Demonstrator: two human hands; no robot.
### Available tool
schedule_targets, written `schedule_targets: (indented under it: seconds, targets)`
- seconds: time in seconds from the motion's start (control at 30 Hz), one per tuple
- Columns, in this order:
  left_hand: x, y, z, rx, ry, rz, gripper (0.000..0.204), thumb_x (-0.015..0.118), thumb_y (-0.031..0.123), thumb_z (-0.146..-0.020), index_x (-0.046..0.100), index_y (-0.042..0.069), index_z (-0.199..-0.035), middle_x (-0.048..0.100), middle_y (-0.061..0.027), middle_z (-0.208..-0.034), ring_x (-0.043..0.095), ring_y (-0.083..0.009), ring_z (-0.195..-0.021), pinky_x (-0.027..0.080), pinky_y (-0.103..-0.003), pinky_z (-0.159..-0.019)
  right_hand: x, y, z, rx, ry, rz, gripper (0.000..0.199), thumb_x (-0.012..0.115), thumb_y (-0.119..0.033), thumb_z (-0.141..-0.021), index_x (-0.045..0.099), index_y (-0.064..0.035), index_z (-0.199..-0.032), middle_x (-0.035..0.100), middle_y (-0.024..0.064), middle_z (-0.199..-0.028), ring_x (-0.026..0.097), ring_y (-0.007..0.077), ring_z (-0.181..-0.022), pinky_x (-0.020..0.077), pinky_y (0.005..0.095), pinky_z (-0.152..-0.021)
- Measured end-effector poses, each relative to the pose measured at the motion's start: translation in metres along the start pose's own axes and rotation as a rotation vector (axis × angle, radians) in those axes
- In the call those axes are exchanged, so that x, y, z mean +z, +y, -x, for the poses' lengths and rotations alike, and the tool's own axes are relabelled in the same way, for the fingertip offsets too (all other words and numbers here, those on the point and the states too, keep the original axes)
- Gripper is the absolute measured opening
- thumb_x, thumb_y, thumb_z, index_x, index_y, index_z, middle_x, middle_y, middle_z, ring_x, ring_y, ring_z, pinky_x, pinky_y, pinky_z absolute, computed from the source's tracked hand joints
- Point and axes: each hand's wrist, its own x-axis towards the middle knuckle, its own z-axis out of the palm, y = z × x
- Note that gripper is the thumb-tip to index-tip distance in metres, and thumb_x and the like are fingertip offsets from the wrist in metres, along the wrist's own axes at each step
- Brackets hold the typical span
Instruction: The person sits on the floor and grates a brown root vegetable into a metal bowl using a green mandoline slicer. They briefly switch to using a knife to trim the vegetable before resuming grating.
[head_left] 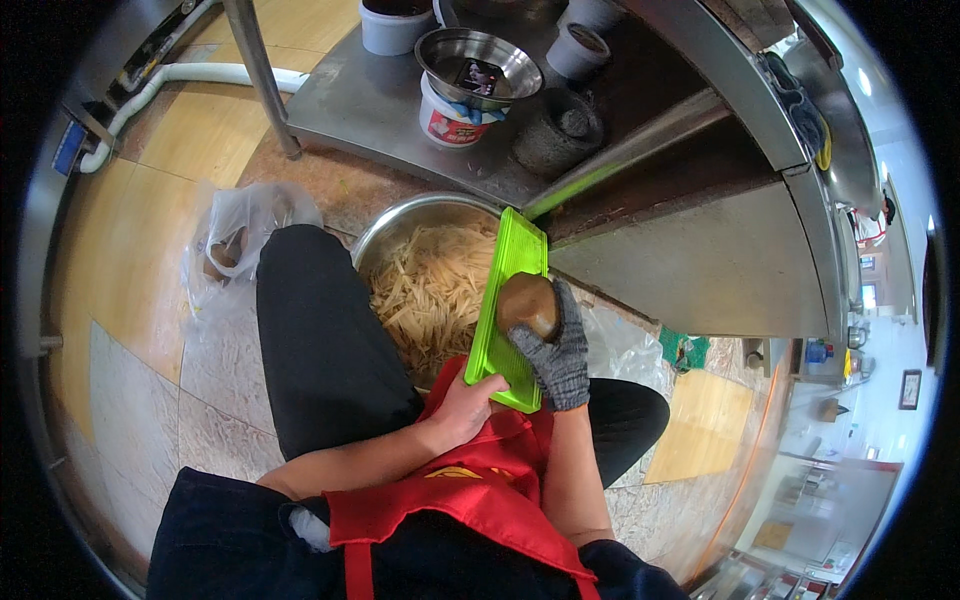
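Note:
My bare left hand (468, 408) is closed round the near end of a bright green grater (490, 340), which slants over the right side of a wide metal basin. In a grey knitted glove, my right hand (562, 355) grips a large brown root vegetable (528, 303), its exact kind unclear, and presses it against the grater's face. Pale shredded strips (430, 290) fill much of the basin (378, 232), which sits on the floor between my knees. The underside of the vegetable is hidden.
A clear plastic bag (215, 245) with brown lumps lies left of my knee. Ahead, a low metal shelf (345, 110) carries a steel bowl (450, 50) on a white bucket (440, 122), a stone mortar (545, 140) and tubs. A metal cabinet panel (700, 260) stands at the right.

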Motion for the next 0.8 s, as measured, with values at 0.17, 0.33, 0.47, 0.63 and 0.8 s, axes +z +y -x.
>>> schedule_targets:
  seconds: [0.17, 0.33, 0.47, 0.63, 0.8]
  targets:
    - [0.001, 0.006, 0.000, -0.002, -0.028, -0.073, 0.039, 0.054, -0.004, -0.084, 0.051, 0.006, -0.122, 0.061, -0.0070, -0.110, 0.061, -0.0245, -0.102, 0.052, -0.045, -0.092, 0.006, 0.004, -0.003, -0.135, 0.042, -0.054, 0.088, 0.085, -0.022, -0.067, 0.041, -0.0016, -0.140, 0.049, 0.0167, -0.137, 0.047, 0.0265, -0.128, 0.0384, 0.0363, -0.107]
    - [0.015, 0.015, -0.001, 0.004, -0.034, -0.095, 0.037, 0.056, 0.002, -0.086, 0.050, 0.005, -0.122, 0.061, -0.0081, -0.111, 0.063, -0.0220, -0.100, 0.056, -0.040, -0.085, -0.013, 0.008, -0.002, 0.181, 0.210, -1.217, 0.081, 0.072, -0.049, -0.077, 0.042, -0.0088, -0.140, 0.045, 0.0150, -0.141, 0.045, 0.0339, -0.129, 0.0373, 0.0512, -0.107]
    - [0.018, 0.012, -0.001, 0.027, -0.020, -0.085, 0.036, 0.057, 0.002, -0.086, 0.051, 0.003, -0.122, 0.061, -0.0084, -0.111, 0.063, -0.0229, -0.101, 0.056, -0.041, -0.086, -0.034, 0.027, 0.001, 0.274, 0.004, -1.873, 0.090, 0.056, -0.070, -0.078, 0.036, -0.0118, -0.144, 0.039, 0.0143, -0.147, 0.037, 0.0397, -0.134, 0.0236, 0.0664, -0.110]
    - [0.021, 0.018, 0.002, -0.024, -0.039, 0.061, 0.035, 0.058, 0.002, -0.087, 0.052, 0.003, -0.121, 0.061, -0.0089, -0.111, 0.063, -0.0237, -0.101, 0.056, -0.043, -0.086, -0.035, 0.021, -0.003, 0.337, 0.204, -1.729, 0.090, 0.062, -0.064, -0.077, 0.035, -0.0108, -0.144, 0.039, 0.0141, -0.147, 0.037, 0.0394, -0.133, 0.0238, 0.0678, -0.109]
    - [0.021, 0.023, 0.001, -0.032, -0.028, 0.089, 0.034, 0.059, -0.001, -0.086, 0.052, 0.004, -0.119, 0.062, -0.0090, -0.109, 0.064, -0.0237, -0.099, 0.055, -0.043, -0.087, -0.053, 0.021, -0.012, 0.210, 0.204, -0.862, 0.074, 0.069, -0.044, -0.082, 0.043, -0.0059, -0.140, 0.048, 0.0150, -0.139, 0.048, 0.0330, -0.125, 0.0355, 0.0505, -0.108]
